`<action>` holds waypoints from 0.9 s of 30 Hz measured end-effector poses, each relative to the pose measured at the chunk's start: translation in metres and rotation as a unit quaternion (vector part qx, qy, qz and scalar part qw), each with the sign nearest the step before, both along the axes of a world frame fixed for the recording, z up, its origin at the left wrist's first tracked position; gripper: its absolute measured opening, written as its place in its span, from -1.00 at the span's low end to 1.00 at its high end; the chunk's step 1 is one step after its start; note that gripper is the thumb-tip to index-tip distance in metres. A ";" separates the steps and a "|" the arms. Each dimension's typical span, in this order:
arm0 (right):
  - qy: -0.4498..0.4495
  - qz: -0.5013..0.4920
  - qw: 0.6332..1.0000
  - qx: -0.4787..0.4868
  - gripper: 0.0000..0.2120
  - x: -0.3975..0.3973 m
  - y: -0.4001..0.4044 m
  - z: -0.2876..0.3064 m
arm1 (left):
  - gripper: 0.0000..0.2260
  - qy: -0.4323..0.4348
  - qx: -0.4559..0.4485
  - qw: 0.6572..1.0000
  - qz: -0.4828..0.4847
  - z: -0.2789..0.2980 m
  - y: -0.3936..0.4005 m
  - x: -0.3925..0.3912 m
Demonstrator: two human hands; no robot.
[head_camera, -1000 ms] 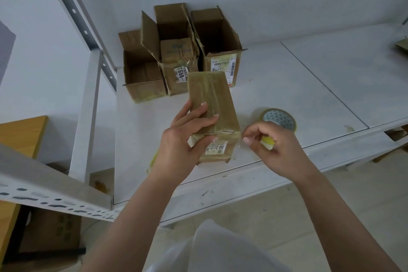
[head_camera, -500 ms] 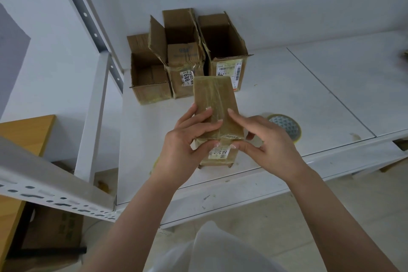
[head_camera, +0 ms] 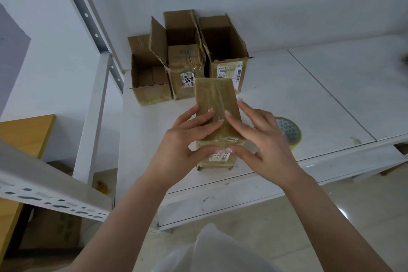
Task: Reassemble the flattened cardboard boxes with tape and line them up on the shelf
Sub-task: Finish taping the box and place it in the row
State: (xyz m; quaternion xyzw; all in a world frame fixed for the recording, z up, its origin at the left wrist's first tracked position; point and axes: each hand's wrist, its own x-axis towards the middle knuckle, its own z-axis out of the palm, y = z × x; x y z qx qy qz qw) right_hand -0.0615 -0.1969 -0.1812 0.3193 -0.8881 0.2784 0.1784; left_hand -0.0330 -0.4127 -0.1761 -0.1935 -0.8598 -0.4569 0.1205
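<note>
The taped box (head_camera: 217,115) stands on the shelf (head_camera: 287,95) near its front edge, just in front of three open boxes (head_camera: 187,59). Left hand (head_camera: 183,141) and right hand (head_camera: 260,141) grip it, fingers spread over the top, thumbs pressing the near face. Uneven pressing could wrinkle or lift the tape, or tip the box off the edge. Its underside is hidden; the tape roll (head_camera: 289,131) beside it seems partly covered.

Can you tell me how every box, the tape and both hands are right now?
taped box: closed side up, standing on the shelf, held by both hands
left hand: grips the box
right hand: grips the box
three boxes at the back: open-topped, in a row
tape roll: lying flat, untouched
</note>
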 end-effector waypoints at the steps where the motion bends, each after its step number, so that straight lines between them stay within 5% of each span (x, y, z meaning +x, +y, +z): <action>1: 0.006 0.003 1.000 -0.004 -0.47 -0.001 -0.002 -0.001 | -0.54 0.010 0.009 1.000 0.017 -0.001 0.003 0.000; 9: 0.031 -0.010 0.998 -0.045 -0.59 -0.003 -0.010 -0.007 | -0.73 0.124 -0.012 0.990 0.062 -0.009 0.019 -0.002; 16: -0.043 0.004 0.999 -0.032 -0.40 -0.008 0.002 0.000 | -0.44 -0.014 -0.001 1.000 0.000 0.005 -0.010 -0.006; 22: -0.078 0.022 0.995 -0.050 -0.38 -0.009 -0.001 0.002 | -0.53 -0.048 0.055 0.997 0.006 0.002 -0.012 -0.005; 27: -0.106 -0.037 0.983 -0.147 -0.53 -0.013 0.011 0.007 | -0.61 -0.022 -0.034 0.997 0.064 0.033 -0.005 -0.014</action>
